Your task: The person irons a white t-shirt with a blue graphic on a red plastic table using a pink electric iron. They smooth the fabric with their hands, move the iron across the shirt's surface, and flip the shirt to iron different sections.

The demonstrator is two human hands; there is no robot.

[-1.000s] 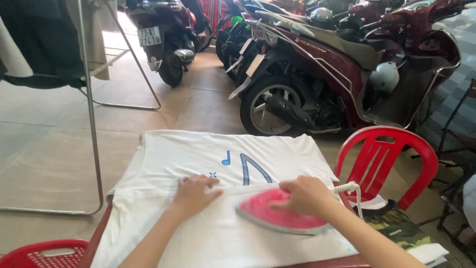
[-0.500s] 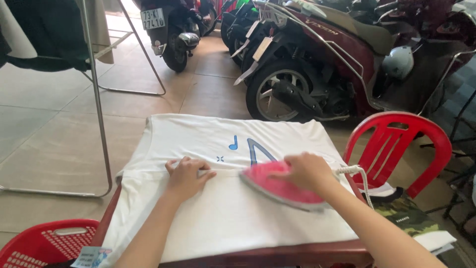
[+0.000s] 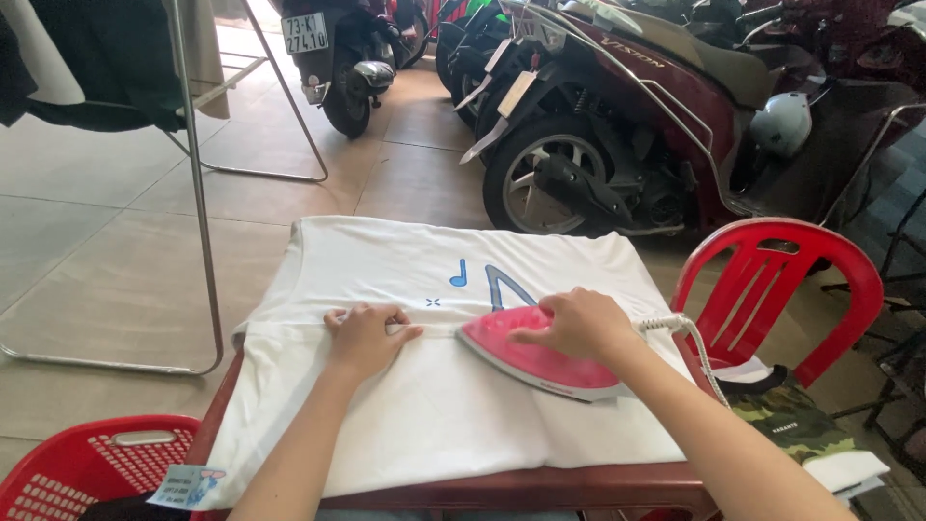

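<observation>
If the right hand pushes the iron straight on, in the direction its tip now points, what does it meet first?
The right hand grips the pink iron, whose tip points left along the white shirt. The left hand, pressed on the fold, seems first in that line.

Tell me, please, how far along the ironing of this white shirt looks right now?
Done: the white shirt lies spread flat over the table, its near part smooth. In hand: the right hand holds the pink iron on the cloth beside the blue print, while the left hand pins a crease at mid-shirt. Left: that crease and the far part.
</observation>
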